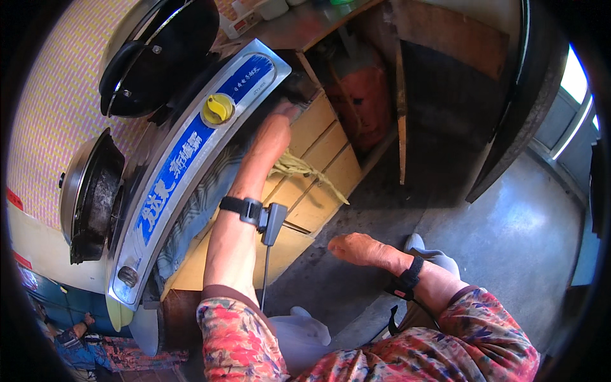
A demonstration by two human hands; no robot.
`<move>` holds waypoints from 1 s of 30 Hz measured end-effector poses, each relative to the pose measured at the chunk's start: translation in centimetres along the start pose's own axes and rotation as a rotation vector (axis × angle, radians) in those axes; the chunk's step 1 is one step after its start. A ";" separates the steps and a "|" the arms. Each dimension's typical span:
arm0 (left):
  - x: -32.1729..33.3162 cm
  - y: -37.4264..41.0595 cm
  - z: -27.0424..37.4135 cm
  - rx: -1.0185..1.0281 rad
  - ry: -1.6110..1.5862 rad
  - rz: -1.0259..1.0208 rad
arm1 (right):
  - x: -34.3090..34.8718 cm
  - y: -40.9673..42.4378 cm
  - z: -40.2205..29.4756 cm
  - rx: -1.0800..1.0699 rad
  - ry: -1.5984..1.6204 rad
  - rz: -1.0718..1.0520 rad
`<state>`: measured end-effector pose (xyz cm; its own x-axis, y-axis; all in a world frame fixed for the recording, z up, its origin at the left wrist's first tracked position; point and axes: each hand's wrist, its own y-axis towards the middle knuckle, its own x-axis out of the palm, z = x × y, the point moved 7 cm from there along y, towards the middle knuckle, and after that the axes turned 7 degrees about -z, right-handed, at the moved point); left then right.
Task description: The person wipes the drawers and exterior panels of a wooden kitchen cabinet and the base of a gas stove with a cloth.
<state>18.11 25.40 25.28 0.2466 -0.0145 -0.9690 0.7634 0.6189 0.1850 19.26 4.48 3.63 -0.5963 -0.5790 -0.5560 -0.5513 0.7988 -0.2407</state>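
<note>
My left hand [284, 114] reaches to the counter edge beside the right end of a gas stove's metal front panel [193, 160]. Its fingers are blurred and mostly hidden, so what they touch is unclear. A yellow knob [218, 110] sits on the panel, and a bare metal knob [128, 276] is at its lower end. Just below the left hand, a twisted yellow cloth [305, 169] hangs over the light wooden cabinet front [305, 205]. A blue-grey patterned cloth [191, 224] lies along the stove's front. Over the floor, my right hand [355, 248] is curled, its fingertips hidden.
A black wok [162, 62] and a lidded dark pan [93, 196] stand on the stove. Beyond the drawers, an open compartment holds a red object [365, 105]; a wooden door edge [401, 124] juts out. Another person [71, 339] is at the lower left.
</note>
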 end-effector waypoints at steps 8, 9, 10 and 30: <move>-3.9 -13.3 -4.3 -0.290 0.108 0.010 | -0.6 -0.8 -0.9 -0.152 0.040 0.051; -4.4 -15.5 -5.1 -0.344 0.133 0.021 | -0.4 -0.9 -0.9 -0.165 0.040 0.070; -4.9 -17.4 -5.9 -0.392 0.160 0.034 | -0.4 -0.9 -0.7 -0.179 0.039 0.095; -5.2 -19.0 -16.0 -0.782 0.273 -0.077 | 1.6 1.0 -0.6 -0.186 0.022 0.039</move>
<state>-7.22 26.25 24.20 -0.0197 0.0499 -0.9986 0.1122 0.9926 0.0474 17.43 4.24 3.01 -0.6311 -0.5530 -0.5440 -0.6245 0.7782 -0.0666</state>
